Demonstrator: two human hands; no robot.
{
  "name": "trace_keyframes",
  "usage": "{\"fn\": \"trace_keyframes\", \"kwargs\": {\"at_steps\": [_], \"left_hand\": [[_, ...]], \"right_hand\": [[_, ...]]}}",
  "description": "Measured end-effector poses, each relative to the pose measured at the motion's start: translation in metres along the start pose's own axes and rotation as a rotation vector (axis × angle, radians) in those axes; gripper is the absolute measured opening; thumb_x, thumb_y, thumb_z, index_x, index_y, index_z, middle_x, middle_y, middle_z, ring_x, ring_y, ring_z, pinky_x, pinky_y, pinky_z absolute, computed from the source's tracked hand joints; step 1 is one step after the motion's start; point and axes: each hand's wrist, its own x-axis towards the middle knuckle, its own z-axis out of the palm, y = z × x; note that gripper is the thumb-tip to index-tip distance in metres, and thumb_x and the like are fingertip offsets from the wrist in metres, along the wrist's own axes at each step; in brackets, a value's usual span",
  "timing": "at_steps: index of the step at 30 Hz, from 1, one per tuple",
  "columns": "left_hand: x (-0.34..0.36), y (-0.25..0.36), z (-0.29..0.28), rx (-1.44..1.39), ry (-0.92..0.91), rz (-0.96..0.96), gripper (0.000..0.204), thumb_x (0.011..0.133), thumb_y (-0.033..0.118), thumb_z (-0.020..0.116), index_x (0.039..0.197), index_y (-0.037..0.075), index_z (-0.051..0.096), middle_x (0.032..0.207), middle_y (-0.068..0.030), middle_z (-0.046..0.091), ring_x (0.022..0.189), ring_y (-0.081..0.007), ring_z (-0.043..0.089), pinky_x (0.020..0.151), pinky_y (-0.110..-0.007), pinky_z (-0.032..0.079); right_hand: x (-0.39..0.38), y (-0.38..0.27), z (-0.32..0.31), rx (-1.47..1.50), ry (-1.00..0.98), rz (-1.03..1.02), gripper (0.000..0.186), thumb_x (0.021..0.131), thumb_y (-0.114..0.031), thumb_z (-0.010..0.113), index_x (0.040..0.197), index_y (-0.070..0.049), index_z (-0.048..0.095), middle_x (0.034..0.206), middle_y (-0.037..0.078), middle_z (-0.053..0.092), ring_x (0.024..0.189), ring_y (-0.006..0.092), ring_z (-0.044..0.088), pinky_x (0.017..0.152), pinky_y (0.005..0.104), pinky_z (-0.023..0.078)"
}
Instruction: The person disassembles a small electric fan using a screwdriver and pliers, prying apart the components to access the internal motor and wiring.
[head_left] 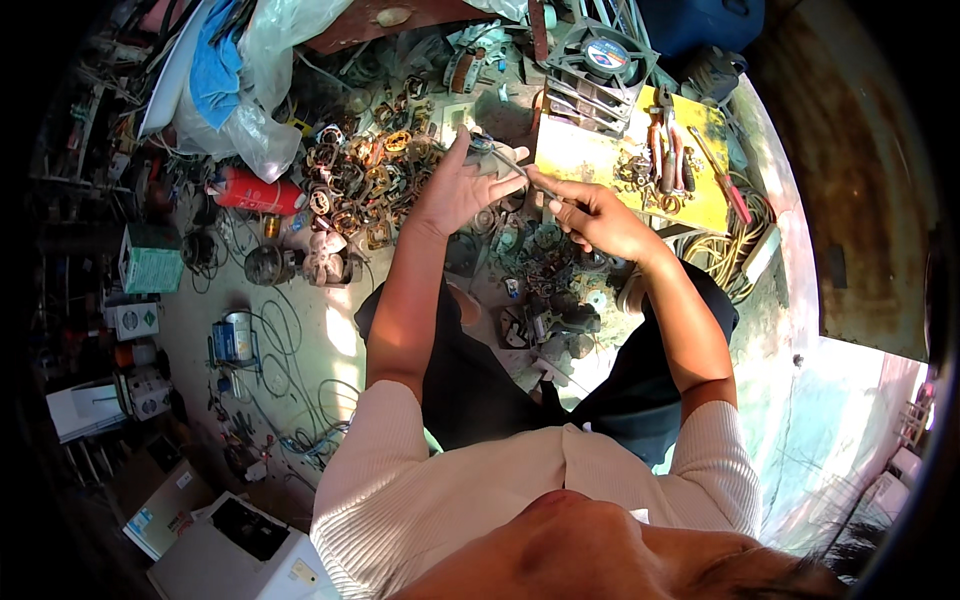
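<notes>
My left hand (pixel 455 195) is turned palm up, thumb raised and fingers spread. Between its thumb and fingers, the far end of a thin dark rod (pixel 508 160) slants across; whether the palm touches it is unclear. The near end of that rod is pinched in my right hand (pixel 600 218), just right of the left fingertips. Both hands hover over a heap of small metal parts and copper-coloured coil rings (pixel 375 185). Beside my right hand lies a yellow board (pixel 585 150) bearing several pliers (pixel 665 150), small loose metal pieces and a red-handled tool (pixel 738 203).
A square fan (pixel 604 55) rests at the board's far edge. Looped cable (pixel 735 250) lies to its right. On the left are a red cylinder (pixel 255 190), a green box (pixel 150 258) and wires (pixel 285 345). Dark motor-like parts (pixel 545 325) sit between my legs.
</notes>
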Motion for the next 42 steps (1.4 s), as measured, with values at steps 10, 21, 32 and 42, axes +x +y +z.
{"fn": "trace_keyframes", "kwargs": {"at_steps": [10, 21, 32, 42], "left_hand": [[0.001, 0.001, 0.013, -0.246, 0.352, 0.149, 0.093, 0.092, 0.070, 0.052, 0.144, -0.005, 0.033, 0.145, -0.0319, 0.041, 0.135, -0.0497, 0.041, 0.111, -0.065, 0.033], [0.008, -0.013, -0.006, 0.049, 0.135, 0.189, 0.068, 0.102, 0.046, 0.053, 0.145, 0.000, 0.029, 0.137, -0.0229, 0.045, 0.132, -0.0420, 0.048, 0.114, -0.056, 0.036], [0.020, -0.016, -0.004, -0.108, 0.426, 0.383, 0.043, 0.099, 0.035, 0.058, 0.128, 0.003, 0.054, 0.120, -0.0104, 0.057, 0.123, -0.0309, 0.056, 0.105, -0.047, 0.045], [0.022, -0.018, -0.001, -0.467, 0.587, 0.293, 0.030, 0.095, 0.037, 0.055, 0.105, 0.010, 0.063, 0.109, -0.0080, 0.064, 0.106, -0.0248, 0.060, 0.106, -0.054, 0.033]], "right_hand": [[0.004, 0.006, 0.007, -0.085, 0.020, 0.031, 0.048, 0.104, -0.022, 0.052, 0.151, -0.030, 0.045, 0.064, -0.003, 0.047, 0.056, 0.0078, 0.044, 0.058, 0.0258, 0.046], [0.008, 0.004, 0.005, 0.149, -0.028, 0.031, 0.048, 0.105, -0.020, 0.050, 0.152, -0.025, 0.043, 0.067, -0.004, 0.045, 0.056, 0.0068, 0.042, 0.055, 0.0244, 0.043], [0.005, 0.001, 0.014, 0.050, 0.005, 0.028, 0.049, 0.106, -0.019, 0.050, 0.154, -0.023, 0.041, 0.067, -0.004, 0.042, 0.056, 0.0066, 0.040, 0.055, 0.0233, 0.042], [0.011, 0.017, 0.031, -0.023, 0.048, 0.027, 0.049, 0.105, -0.018, 0.051, 0.153, -0.024, 0.042, 0.064, -0.003, 0.043, 0.055, 0.0068, 0.041, 0.055, 0.0268, 0.046]]}}
